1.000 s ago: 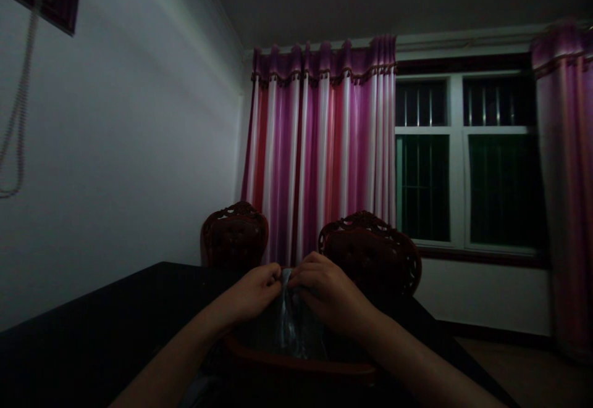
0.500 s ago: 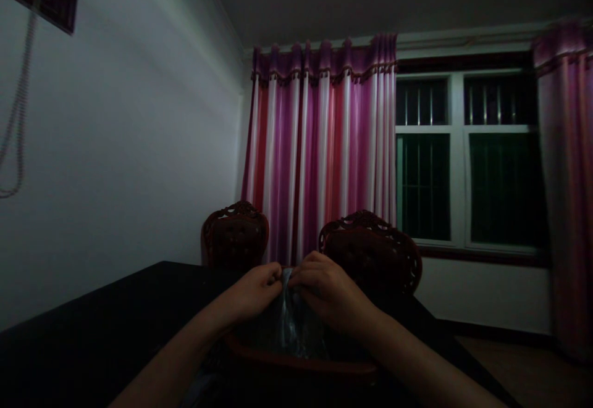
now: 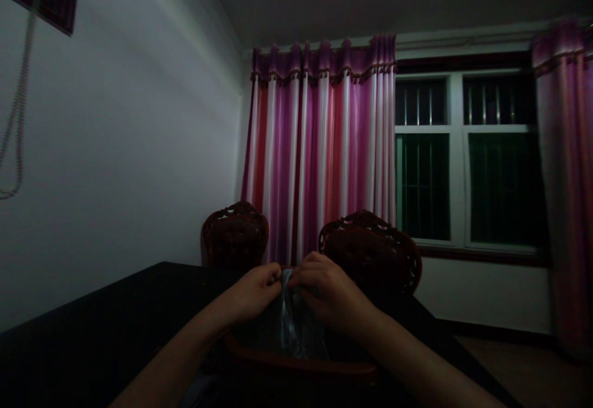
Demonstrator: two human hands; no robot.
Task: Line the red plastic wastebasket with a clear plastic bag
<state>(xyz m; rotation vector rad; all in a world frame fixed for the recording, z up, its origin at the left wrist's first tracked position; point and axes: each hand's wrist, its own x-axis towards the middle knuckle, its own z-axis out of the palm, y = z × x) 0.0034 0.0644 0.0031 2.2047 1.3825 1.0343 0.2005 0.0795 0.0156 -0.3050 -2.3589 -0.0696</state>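
Note:
Thin clear plastic film (image 3: 290, 324), perhaps a bag, hangs in shiny creases between my hands. My left hand (image 3: 260, 287) pinches its upper edge from the left, fingers curled. From the right, my right hand (image 3: 324, 287) grips the same edge with its fingertips, close beside the left. Below the film curves the reddish-brown rim (image 3: 306, 365) of what looks like a chair back or a container; the dim light hides which. The lower part of the film and whatever is beneath it are too dark to make out.
A dark table (image 3: 139, 309) spreads out on both sides. Behind it stand two carved wooden chairs, one at left (image 3: 235, 235) and one at right (image 3: 370, 250). Striped curtains (image 3: 319, 149) and a barred window (image 3: 426, 179) are at the back; a white wall (image 3: 162, 149) rises at left.

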